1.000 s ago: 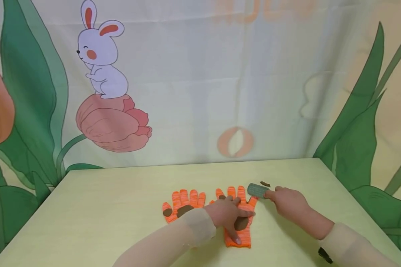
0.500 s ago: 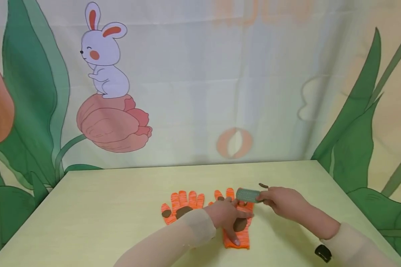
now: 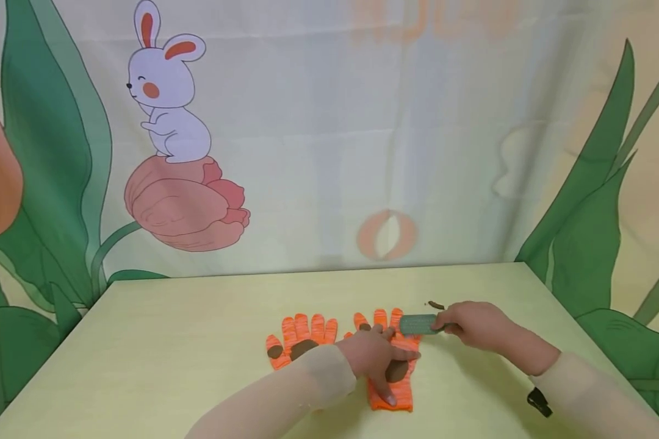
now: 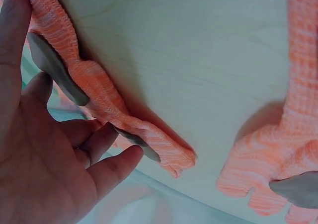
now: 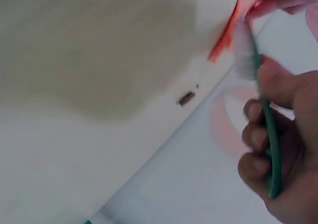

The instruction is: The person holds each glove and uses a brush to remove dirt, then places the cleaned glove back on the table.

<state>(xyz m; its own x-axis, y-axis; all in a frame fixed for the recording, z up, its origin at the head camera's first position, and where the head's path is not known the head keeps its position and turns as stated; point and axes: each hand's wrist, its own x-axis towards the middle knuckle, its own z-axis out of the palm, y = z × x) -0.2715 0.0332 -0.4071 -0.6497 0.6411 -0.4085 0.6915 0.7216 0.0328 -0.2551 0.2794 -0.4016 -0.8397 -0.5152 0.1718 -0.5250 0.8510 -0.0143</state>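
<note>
Two orange knit gloves with brown patches lie flat on the table. My left hand (image 3: pixel 370 356) rests with spread fingers on the right-hand glove (image 3: pixel 402 393), covering part of its palm; in the left wrist view its fingertips touch the glove and a brown patch (image 4: pixel 58 71). My right hand (image 3: pixel 478 326) grips the handle of a green brush (image 3: pixel 418 324), its head over the fingers at the glove's right side. White bristles (image 5: pixel 242 50) appear blurred in the right wrist view. The other glove (image 3: pixel 324 329) lies to the left, partly hidden by my left sleeve.
A small brown strip (image 3: pixel 435 305) lies on the table behind the brush, with a tiny crumb beside it. The pale table (image 3: pixel 187 329) ends at a printed cloth backdrop (image 3: pixel 307 152). A small black item (image 3: pixel 539 402) shows by my right sleeve.
The brush in my right hand has gone left from beside the glove to over its fingers, then a little back to the right. My left hand keeps its place on the glove.
</note>
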